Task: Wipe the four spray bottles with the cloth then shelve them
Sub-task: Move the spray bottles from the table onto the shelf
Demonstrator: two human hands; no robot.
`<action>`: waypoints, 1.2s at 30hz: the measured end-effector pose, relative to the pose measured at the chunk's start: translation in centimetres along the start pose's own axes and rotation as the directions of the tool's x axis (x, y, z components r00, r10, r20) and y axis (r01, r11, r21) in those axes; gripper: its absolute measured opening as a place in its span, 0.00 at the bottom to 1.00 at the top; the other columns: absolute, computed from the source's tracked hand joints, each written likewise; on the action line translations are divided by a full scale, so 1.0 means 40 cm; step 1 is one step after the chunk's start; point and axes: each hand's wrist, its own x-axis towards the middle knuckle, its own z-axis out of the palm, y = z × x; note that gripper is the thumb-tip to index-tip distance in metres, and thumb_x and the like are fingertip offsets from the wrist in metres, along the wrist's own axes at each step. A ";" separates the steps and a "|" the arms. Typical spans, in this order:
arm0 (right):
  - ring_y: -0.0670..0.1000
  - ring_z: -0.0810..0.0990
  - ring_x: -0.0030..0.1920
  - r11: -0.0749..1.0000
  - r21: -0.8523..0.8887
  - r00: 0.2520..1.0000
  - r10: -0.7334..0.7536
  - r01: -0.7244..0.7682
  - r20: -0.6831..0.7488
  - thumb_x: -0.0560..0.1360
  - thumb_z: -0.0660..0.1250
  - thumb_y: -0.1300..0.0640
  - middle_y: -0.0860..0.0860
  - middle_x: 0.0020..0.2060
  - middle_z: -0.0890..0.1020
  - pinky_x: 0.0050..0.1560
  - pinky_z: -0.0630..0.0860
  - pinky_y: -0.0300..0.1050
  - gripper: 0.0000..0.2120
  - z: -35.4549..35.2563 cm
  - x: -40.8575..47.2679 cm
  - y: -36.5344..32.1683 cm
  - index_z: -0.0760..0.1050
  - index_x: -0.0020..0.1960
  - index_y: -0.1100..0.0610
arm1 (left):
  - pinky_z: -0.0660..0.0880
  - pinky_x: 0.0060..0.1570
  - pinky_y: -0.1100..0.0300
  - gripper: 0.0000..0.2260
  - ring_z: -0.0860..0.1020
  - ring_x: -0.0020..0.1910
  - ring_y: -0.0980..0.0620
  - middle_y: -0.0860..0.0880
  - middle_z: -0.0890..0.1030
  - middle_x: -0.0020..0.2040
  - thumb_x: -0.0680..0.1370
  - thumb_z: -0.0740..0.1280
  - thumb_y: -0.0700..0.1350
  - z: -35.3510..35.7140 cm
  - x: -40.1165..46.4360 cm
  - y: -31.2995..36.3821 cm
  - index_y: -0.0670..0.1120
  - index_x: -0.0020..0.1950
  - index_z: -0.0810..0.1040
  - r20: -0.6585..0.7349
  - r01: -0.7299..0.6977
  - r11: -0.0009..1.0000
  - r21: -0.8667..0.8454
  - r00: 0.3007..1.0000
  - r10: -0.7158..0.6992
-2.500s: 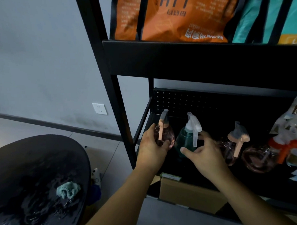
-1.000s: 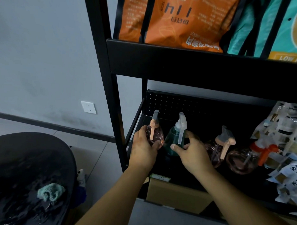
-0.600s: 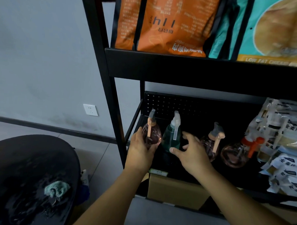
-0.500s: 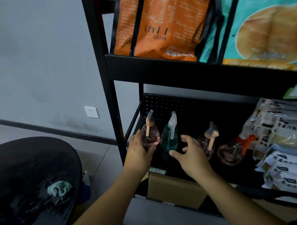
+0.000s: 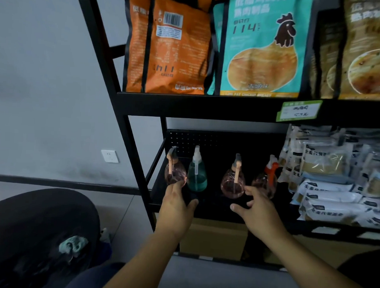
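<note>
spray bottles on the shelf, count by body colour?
Pink: 3, the left bottle, the third bottle and the right bottle
Green: 1, the green bottle
Total: 4

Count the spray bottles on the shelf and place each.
4, in a row: pink bottle far left, green bottle beside it, second pink bottle past a gap, orange-trigger bottle rightmost. None seems hidden.

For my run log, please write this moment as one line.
stage: shelving | spray bottles: four upright on shelf | left hand: open, by leftmost bottle | right hand: open | cloth: on black table
</note>
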 end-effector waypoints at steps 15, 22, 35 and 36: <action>0.55 0.77 0.65 0.993 -0.034 0.981 0.110 -0.117 -0.159 0.75 0.77 0.50 0.52 0.70 0.74 0.63 0.78 0.55 0.32 -0.090 0.080 0.167 0.69 0.75 0.55 | 0.65 0.70 0.64 0.32 0.68 0.78 0.48 0.48 0.68 0.78 0.83 0.72 0.49 0.184 0.052 0.092 0.47 0.83 0.62 0.166 -0.067 0.997 0.026 0.984 0.062; 0.56 0.78 0.65 0.991 -0.046 0.968 0.113 -0.126 -0.224 0.75 0.77 0.51 0.53 0.69 0.74 0.64 0.77 0.55 0.33 -0.089 0.142 0.202 0.69 0.75 0.56 | 0.63 0.65 0.66 0.33 0.70 0.75 0.47 0.47 0.69 0.77 0.81 0.75 0.48 0.255 0.121 0.102 0.46 0.83 0.64 0.190 -0.040 0.999 0.001 0.981 0.039; 0.57 0.79 0.59 0.993 -0.069 0.946 0.072 -0.098 -0.315 0.74 0.78 0.51 0.51 0.61 0.74 0.55 0.78 0.52 0.27 -0.079 0.220 0.222 0.73 0.68 0.58 | 0.75 0.68 0.55 0.35 0.74 0.68 0.52 0.51 0.72 0.70 0.77 0.78 0.51 0.366 0.174 0.091 0.51 0.79 0.65 0.137 0.026 0.992 -0.125 0.991 -0.009; 0.57 0.79 0.60 0.992 -0.081 0.949 0.066 -0.096 -0.307 0.73 0.78 0.50 0.51 0.63 0.73 0.56 0.79 0.54 0.29 -0.078 0.224 0.225 0.73 0.70 0.57 | 0.76 0.68 0.53 0.33 0.74 0.67 0.51 0.51 0.72 0.69 0.77 0.78 0.51 0.371 0.175 0.092 0.50 0.78 0.66 0.129 0.028 0.991 -0.129 0.992 -0.011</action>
